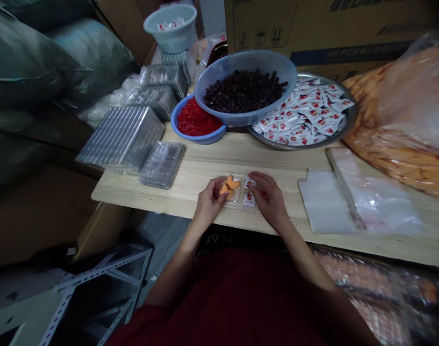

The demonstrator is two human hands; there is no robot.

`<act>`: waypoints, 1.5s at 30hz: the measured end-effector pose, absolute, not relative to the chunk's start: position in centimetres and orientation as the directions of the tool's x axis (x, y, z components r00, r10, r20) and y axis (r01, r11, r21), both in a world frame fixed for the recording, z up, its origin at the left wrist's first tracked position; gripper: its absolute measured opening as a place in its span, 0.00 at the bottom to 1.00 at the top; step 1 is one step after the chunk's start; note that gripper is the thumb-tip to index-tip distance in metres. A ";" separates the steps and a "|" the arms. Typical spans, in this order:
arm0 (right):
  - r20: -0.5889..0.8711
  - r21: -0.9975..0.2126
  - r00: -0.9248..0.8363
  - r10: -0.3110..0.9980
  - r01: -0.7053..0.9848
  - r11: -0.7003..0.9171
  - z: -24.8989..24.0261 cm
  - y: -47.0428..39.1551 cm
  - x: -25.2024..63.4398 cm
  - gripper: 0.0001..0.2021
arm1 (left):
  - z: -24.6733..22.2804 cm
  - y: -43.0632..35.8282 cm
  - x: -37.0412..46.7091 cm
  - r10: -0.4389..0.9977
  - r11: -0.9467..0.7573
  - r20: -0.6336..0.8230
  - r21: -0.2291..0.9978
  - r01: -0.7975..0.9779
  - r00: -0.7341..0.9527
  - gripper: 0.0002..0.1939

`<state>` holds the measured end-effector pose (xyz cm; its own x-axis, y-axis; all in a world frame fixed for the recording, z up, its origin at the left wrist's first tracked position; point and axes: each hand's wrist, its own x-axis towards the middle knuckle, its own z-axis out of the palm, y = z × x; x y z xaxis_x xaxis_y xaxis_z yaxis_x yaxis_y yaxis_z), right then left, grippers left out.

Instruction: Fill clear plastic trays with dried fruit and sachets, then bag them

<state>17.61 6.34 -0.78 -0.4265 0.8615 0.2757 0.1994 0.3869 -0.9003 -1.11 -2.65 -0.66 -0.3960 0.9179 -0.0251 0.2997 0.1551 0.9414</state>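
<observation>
A small clear plastic tray (237, 203) lies on the wooden table between my hands. Several orange pieces (229, 188) sit in its left part, and two small white packets with red print (249, 199) lie in its right part. My left hand (209, 201) is at the tray's left edge, fingers curled beside the orange pieces; what they hold, if anything, is hidden. At the right side, my right hand (271, 198) has its fingers bent over the packets, and a bit of red shows by its fingers.
Beyond the tray stand a blue bowl of red pieces (198, 120), a larger bowl of dark pieces (244, 91) and a metal pan of packets (306, 115). Stacked clear trays (124, 137) are at left. Plastic bags (363, 202) and a large orange-filled bag (403, 120) lie at right.
</observation>
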 end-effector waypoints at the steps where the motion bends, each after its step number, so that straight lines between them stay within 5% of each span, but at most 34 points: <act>1: 0.305 -0.854 -0.470 0.829 0.251 0.456 -0.9 6.5 17.9 0.14 | -0.6 -2.8 -0.8 0.931 0.155 -0.022 0.927 0.341 -0.364 0.19; 6: 0.264 -0.690 -0.671 0.693 0.370 0.621 -2.5 7.0 16.3 0.18 | -0.6 -2.9 0.2 0.921 0.141 0.187 0.660 0.738 -0.342 0.12; 10: 0.219 -0.647 -0.745 0.630 0.372 0.665 -3.5 7.4 14.5 0.21 | -0.9 -3.0 -0.1 0.912 0.186 0.231 0.504 0.844 -0.339 0.16; 20: 0.359 -0.711 -0.573 0.736 0.342 0.614 -3.4 7.2 15.0 0.13 | -1.8 -2.2 -0.1 0.910 -0.045 0.302 0.752 0.658 -0.283 0.14; 23: 0.380 -0.745 -0.539 0.752 0.303 0.594 -3.1 7.4 15.7 0.13 | -1.5 -1.5 0.4 0.910 -0.036 0.307 0.727 0.685 -0.277 0.11; 27: 0.463 -0.703 -0.481 0.744 0.312 0.639 -2.5 7.1 18.1 0.19 | -0.2 -1.2 -2.6 0.890 -0.035 0.353 0.684 0.728 -0.290 0.19; 31: 0.494 -0.655 -0.391 0.777 0.421 0.628 -2.8 6.9 21.6 0.20 | 0.9 -1.5 -10.4 0.738 0.234 0.418 0.577 0.782 -0.530 0.16; 37: 0.460 -0.739 -0.211 0.862 0.447 0.504 -4.4 6.4 24.5 0.18 | 0.8 -0.8 -18.9 0.730 0.564 0.026 0.540 0.624 -0.683 0.09; 45: 0.428 -0.783 -0.149 0.891 0.432 0.448 -5.2 5.1 23.6 0.16 | 0.4 -0.3 -20.3 0.697 0.628 -0.011 0.494 0.602 -0.717 0.11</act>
